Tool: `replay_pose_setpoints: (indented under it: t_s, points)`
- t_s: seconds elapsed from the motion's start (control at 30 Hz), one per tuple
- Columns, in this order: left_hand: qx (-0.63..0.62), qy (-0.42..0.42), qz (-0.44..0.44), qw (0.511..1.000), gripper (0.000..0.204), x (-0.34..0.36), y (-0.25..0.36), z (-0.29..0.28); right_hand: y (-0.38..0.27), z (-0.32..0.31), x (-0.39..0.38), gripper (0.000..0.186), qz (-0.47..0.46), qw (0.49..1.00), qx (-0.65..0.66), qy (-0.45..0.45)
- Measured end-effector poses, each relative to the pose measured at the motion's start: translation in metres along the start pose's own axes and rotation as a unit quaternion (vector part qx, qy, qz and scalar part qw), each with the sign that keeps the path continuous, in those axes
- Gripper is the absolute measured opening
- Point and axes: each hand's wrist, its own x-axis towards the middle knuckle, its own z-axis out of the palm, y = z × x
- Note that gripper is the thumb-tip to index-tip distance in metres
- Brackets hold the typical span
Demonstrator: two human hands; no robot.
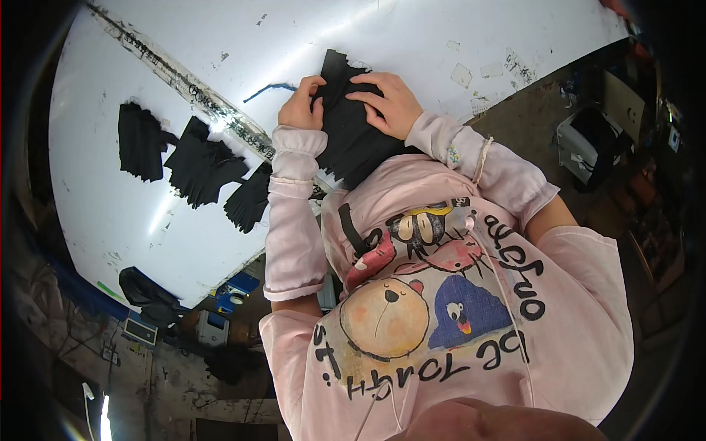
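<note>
A stack of black cloth pieces point(346, 140) with ragged, stepped edges lies on the white table at its near edge, reaching to my body. My left hand point(300, 108) is at the cloth's left edge, its fingers curled and closed on that edge, with thumb and forefinger on the near side of the rest. From the right, my right hand point(391, 103) rests on the cloth with bent, spread fingers and the thumb apart. A thin blue strip point(271, 90) lies on the table just beyond my left hand.
Three bundles of black cloth lie to the left: one farthest out point(140, 141), a middle one point(200, 160) and a nearer one point(248, 200). A dark, marked seam point(176, 84) crosses the white table point(95, 213). A dark bag-like heap point(149, 294) hangs at the table's left corner.
</note>
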Motion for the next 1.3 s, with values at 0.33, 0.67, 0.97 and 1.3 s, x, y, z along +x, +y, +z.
replay_pose_setpoints:
  t_s: [0.33,0.67,0.97,1.3]
  points:
    - [0.061,0.019,0.023,0.998,0.023,0.000,0.010,-0.005,-0.001,0.000,0.002,0.041,-0.001,1.000,-0.021,0.004]
    - [0.000,0.016,0.028,0.999,0.021,-0.009,0.009,-0.005,-0.003,-0.004,0.004,0.039,0.000,1.000,-0.023,0.010]
    - [0.007,0.043,0.042,0.998,0.017,-0.008,0.007,0.000,-0.002,-0.002,0.002,0.040,0.008,1.000,-0.027,-0.005]
    - [-0.018,0.011,0.068,0.997,0.023,-0.002,0.009,-0.004,-0.002,-0.005,0.003,0.037,0.009,1.000,-0.021,0.003]
